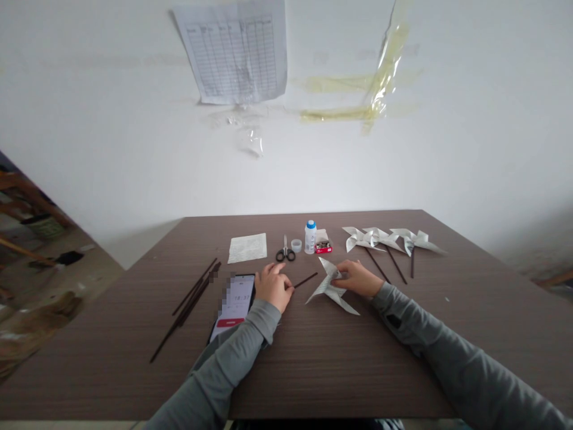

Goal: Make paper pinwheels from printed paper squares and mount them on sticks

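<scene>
My left hand (274,286) is closed on a thin dark stick (306,280), whose free end points right toward a paper pinwheel (330,286). That pinwheel, folded from printed white paper, is pinched at its right side by my right hand (358,279). A small gap separates the stick's tip from the paper. Beside my left wrist lies a phone (233,301) with a timer on its screen. Behind the hands stand scissors (285,251), a small clear cup (296,245), a white bottle with a blue cap (310,237) and a red box of small metal pieces (323,246).
Several loose dark sticks (190,298) lie at the left. A white paper square (248,248) rests near the back. At the back right are three pinwheels on sticks (414,240). The wall (286,179) rises behind the table's far edge.
</scene>
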Tool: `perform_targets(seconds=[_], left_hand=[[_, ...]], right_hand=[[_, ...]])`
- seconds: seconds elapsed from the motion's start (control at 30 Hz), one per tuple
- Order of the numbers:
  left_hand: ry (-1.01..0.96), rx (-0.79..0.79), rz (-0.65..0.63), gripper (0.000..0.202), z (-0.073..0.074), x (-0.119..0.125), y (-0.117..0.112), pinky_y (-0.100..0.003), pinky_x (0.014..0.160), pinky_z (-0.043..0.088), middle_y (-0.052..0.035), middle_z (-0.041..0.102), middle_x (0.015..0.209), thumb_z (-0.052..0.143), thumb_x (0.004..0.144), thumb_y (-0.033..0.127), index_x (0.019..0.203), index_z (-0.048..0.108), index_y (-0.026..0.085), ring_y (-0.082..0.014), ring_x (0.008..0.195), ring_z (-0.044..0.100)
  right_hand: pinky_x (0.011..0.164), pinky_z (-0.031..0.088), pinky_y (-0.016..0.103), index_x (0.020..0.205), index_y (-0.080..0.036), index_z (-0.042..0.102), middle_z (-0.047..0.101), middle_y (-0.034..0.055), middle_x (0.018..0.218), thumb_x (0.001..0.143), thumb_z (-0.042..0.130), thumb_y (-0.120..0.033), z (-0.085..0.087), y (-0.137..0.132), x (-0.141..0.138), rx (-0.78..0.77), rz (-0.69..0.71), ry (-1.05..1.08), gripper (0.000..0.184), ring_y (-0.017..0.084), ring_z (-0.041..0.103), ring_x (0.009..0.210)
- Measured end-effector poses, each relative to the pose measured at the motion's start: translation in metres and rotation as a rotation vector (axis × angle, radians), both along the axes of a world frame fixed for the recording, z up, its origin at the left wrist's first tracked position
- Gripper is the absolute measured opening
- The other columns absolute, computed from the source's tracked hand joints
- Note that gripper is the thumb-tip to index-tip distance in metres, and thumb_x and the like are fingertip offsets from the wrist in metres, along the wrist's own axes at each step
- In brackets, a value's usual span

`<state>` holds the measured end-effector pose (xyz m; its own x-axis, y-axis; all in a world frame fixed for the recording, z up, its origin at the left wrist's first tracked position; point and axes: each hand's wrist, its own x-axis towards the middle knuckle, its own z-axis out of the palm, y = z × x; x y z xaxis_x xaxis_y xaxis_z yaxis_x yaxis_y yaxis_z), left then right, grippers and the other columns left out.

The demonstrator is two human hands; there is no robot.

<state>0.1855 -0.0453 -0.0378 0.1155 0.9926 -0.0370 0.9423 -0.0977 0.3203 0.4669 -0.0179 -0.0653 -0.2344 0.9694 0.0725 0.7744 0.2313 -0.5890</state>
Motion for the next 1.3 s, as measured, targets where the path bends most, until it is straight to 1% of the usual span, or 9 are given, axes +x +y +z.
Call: perform_targets(seconds=[0.17,0.47,0.57,0.67,0.77,0.87,0.97,1.17,1.3], left_hand=[[-0.036,0.04,0.007,0.02,-0.004,0.001,-0.003,-0.082,0.155,0.048,-0.0081,0.079,0.189,0.096,0.108,0.013,0.095,0.098,0.028,-0.0456,0.184,0.062],[-0.044,0.072,-0.027,0.032,-0.007,0.001,-0.002,-0.087,0.157,0.039,-0.005,0.084,0.184,0.092,0.104,0.007,0.08,0.093,0.028,-0.0453,0.185,0.06],[-0.022,0.065,-0.007,0.027,-0.005,0.004,-0.004,-0.087,0.154,0.044,-0.0073,0.083,0.185,0.09,0.107,0.009,0.088,0.095,0.028,-0.0458,0.183,0.061],[-0.006,0.083,0.03,0.024,-0.002,0.006,-0.007,-0.083,0.155,0.045,-0.0105,0.086,0.18,0.084,0.113,0.011,0.102,0.097,0.028,-0.044,0.179,0.067],[-0.011,0.134,0.042,0.03,0.002,0.007,-0.008,-0.077,0.156,0.045,-0.0121,0.095,0.158,0.075,0.117,0.009,0.117,0.096,0.029,-0.0396,0.165,0.078],[-0.025,0.168,0.042,0.035,0.001,0.005,-0.007,-0.07,0.155,0.048,-0.0109,0.099,0.139,0.069,0.118,0.007,0.125,0.095,0.029,-0.0356,0.146,0.087],[-0.072,0.229,0.041,0.038,-0.009,-0.002,-0.004,-0.068,0.156,0.046,-0.0104,0.099,0.136,0.068,0.118,0.005,0.129,0.096,0.028,-0.034,0.141,0.089],[-0.214,0.465,-0.069,0.04,-0.039,-0.016,0.005,-0.076,0.149,0.052,-0.0094,0.102,0.126,0.075,0.116,0.004,0.129,0.101,0.032,-0.0352,0.128,0.093],[-0.231,0.542,-0.149,0.032,-0.052,-0.018,0.005,-0.078,0.147,0.054,-0.0075,0.101,0.114,0.084,0.114,0.009,0.117,0.103,0.034,-0.0351,0.119,0.094]], right_hand=[[0.15,0.038,0.094,0.096,-0.032,0.099,0.101,0.0105,0.12,0.097,0.095,-0.04,-0.003,0.004,0.001,-0.102,0.028,-0.007,0.009,0.046,0.089,0.135],[0.15,0.035,0.095,0.085,-0.032,0.093,0.098,0.0122,0.119,0.091,0.101,-0.032,-0.009,0.01,0.013,-0.016,-0.008,0.015,0.01,0.048,0.086,0.139],[0.155,0.025,0.094,0.097,-0.031,0.095,0.098,0.0128,0.128,0.099,0.094,-0.033,-0.007,0.007,0.016,0.133,-0.037,0.042,0.003,0.046,0.083,0.144],[0.16,0.007,0.09,0.111,-0.033,0.098,0.098,0.0102,0.129,0.111,0.078,-0.033,-0.006,0.001,0.02,0.362,-0.025,0.031,0.02,0.043,0.08,0.149],[0.161,0.0,0.088,0.114,-0.039,0.1,0.098,0.0056,0.119,0.113,0.068,-0.028,-0.008,-0.008,0.023,0.527,0.014,0.001,0.033,0.04,0.082,0.143],[0.162,0.0,0.088,0.121,-0.043,0.1,0.099,0.0026,0.121,0.113,0.068,-0.027,-0.014,-0.018,0.024,0.563,0.041,-0.02,0.037,0.04,0.083,0.141],[0.163,0.002,0.086,0.125,-0.045,0.1,0.1,0.001,0.124,0.116,0.067,-0.026,-0.023,-0.023,0.026,0.603,0.039,-0.068,0.039,0.039,0.084,0.141],[0.166,0.005,0.075,0.124,-0.039,0.092,0.1,-0.0055,0.112,0.117,0.068,-0.009,-0.047,-0.016,0.026,1.171,0.19,-0.037,0.038,0.028,0.087,0.125],[0.167,0.011,0.073,0.113,-0.037,0.088,0.099,-0.0037,0.108,0.116,0.072,-0.009,-0.056,-0.01,0.024,1.16,0.147,-0.044,0.032,0.029,0.087,0.125]])
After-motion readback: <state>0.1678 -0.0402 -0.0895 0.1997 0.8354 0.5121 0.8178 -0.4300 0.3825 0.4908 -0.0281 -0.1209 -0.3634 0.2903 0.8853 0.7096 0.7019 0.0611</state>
